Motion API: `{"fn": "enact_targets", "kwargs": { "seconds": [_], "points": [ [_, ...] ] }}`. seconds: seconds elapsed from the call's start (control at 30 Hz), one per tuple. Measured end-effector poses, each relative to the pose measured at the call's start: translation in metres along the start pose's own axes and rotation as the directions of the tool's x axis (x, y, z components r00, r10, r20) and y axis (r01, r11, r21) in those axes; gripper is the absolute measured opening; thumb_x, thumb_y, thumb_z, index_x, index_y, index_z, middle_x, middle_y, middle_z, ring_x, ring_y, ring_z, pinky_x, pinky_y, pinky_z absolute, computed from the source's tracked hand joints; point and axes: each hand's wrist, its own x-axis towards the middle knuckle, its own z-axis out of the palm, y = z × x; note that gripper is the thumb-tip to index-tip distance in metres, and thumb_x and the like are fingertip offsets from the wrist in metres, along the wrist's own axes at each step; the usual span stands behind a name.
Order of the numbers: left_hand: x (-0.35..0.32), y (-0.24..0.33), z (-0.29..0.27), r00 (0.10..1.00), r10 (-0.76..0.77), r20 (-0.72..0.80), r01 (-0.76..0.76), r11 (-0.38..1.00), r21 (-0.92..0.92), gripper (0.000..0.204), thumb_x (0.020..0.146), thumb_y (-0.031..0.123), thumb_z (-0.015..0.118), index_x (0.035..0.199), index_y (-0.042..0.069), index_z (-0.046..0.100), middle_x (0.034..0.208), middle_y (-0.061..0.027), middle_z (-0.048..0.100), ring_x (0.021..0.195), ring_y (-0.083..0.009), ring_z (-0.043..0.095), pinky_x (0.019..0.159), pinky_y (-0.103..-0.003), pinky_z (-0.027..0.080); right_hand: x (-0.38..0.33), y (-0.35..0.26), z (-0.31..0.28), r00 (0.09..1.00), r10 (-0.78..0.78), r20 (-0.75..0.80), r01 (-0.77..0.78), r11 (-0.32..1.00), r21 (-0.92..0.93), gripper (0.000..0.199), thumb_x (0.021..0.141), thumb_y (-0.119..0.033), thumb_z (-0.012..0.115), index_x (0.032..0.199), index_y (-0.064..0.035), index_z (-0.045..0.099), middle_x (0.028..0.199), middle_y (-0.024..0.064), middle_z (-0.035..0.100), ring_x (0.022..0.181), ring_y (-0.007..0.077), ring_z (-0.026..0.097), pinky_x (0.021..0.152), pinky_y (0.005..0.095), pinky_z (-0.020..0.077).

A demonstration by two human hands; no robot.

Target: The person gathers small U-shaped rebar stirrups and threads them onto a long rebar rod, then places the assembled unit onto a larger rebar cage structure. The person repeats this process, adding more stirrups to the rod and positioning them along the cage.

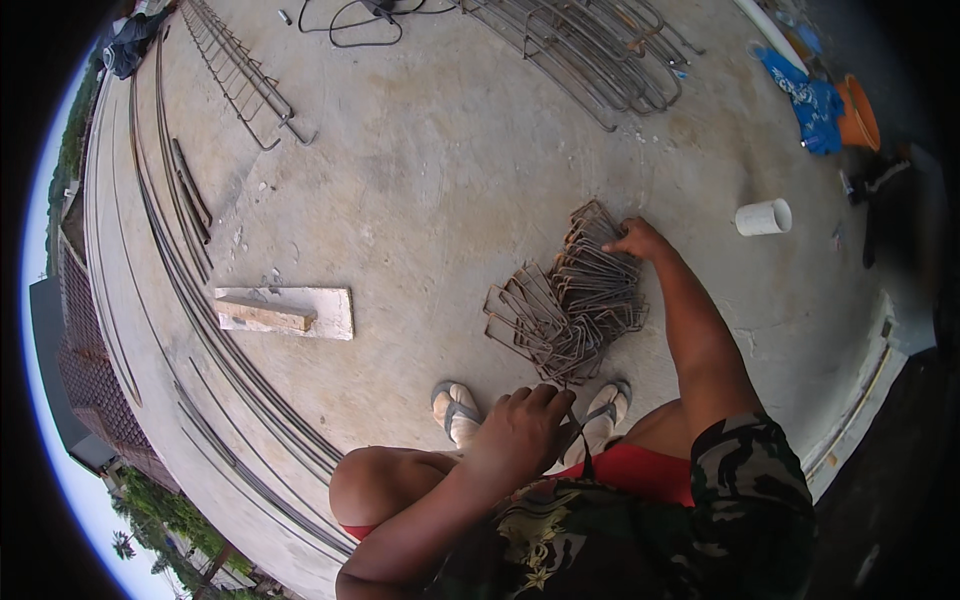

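A heap of bent rusty steel stirrups (565, 310) lies on the concrete slab in front of my sandalled feet (455, 410). My right hand (638, 240) reaches out to the far top of the heap and grips the upper stirrups there. My left hand (525, 425) is closed near my knee, at the heap's near edge, holding the end of a thin dark piece of metal; what exactly it is I cannot tell. I am squatting, knees bare.
Long rebar rods (190, 290) curve along the left. A wooden board on a white slab (285, 312) lies beside them. Tied rebar cages (590, 50) and a rebar ladder (240, 75) sit at the back, a white pipe piece (763, 217) and blue cloth (812, 100) at right.
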Motion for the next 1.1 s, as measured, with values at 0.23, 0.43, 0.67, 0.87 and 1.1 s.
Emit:
{"fn": "enact_targets", "kwargs": {
  "seconds": [0.23, 0.43, 0.67, 0.87, 1.1],
  "points": [
    [0.002, -0.003, 0.007, 1.000, 0.029, -0.001, -0.029, 0.999, 0.028, 0.033, 0.083, 0.020, 0.068, 0.113, 0.006, 0.059, 0.103, -0.0128, 0.063, 0.091, -0.0330, 0.063, 0.079, -0.042, 0.052, -0.019, 0.002, 0.016, 0.993, -0.020, -0.116, 0.034, 0.991, 0.126, 0.081, 0.064, -0.041, 0.086, 0.123, 0.0065, 0.058, 0.116, 0.0238, 0.064, 0.106, 0.0337, 0.063, 0.089, 0.0407, 0.0496],
    [0.002, -0.010, 0.011, 0.999, 0.040, -0.015, -0.039, 0.997, 0.059, 0.037, 0.083, 0.021, 0.068, 0.116, 0.007, 0.058, 0.103, -0.0143, 0.063, 0.092, -0.0351, 0.063, 0.080, -0.044, 0.052, -0.037, -0.027, 0.006, 0.977, -0.027, 0.211, -0.002, 0.990, 0.139, 0.069, 0.065, -0.036, 0.087, 0.118, 0.0017, 0.064, 0.108, 0.0170, 0.069, 0.094, 0.0291, 0.067, 0.084, 0.0391, 0.0511],
    [0.020, -0.007, -0.001, 0.997, 0.068, -0.020, -0.066, 0.994, 0.086, 0.037, 0.085, 0.024, 0.066, 0.117, 0.008, 0.058, 0.103, -0.0156, 0.063, 0.093, -0.0373, 0.063, 0.081, -0.045, 0.052, -0.062, -0.040, -0.001, 0.984, 0.007, 0.181, 0.030, 0.980, -0.199, 0.058, 0.064, -0.026, 0.082, 0.114, -0.0018, 0.067, 0.100, 0.0172, 0.070, 0.089, 0.0276, 0.067, 0.079, 0.0371, 0.0513],
    [0.038, -0.020, -0.022, 0.991, 0.063, -0.114, -0.060, 0.998, 0.026, 0.034, 0.086, 0.024, 0.065, 0.114, 0.006, 0.061, 0.103, -0.0178, 0.064, 0.093, -0.0368, 0.064, 0.082, -0.045, 0.051, -0.146, -0.088, -0.059, 1.000, -0.008, -0.018, 0.011, 0.985, 0.173, 0.037, 0.071, -0.019, 0.073, 0.101, 0.0022, 0.069, 0.096, 0.0147, 0.070, 0.086, 0.0244, 0.066, 0.079, 0.0360, 0.0495],
    [0.072, -0.036, -0.041, 0.987, -0.010, -0.162, 0.010, 1.000, -0.001, 0.033, 0.086, 0.024, 0.063, 0.113, 0.005, 0.062, 0.102, -0.0186, 0.064, 0.095, -0.0380, 0.063, 0.083, -0.046, 0.050, -0.175, -0.097, -0.022, 0.976, -0.126, -0.176, 0.208, 0.768, 0.606, 0.026, 0.090, -0.019, 0.063, 0.105, 0.0026, 0.063, 0.085, 0.0094, 0.066, 0.072, 0.0190, 0.060, 0.070, 0.0329, 0.0461]
  ]
}}
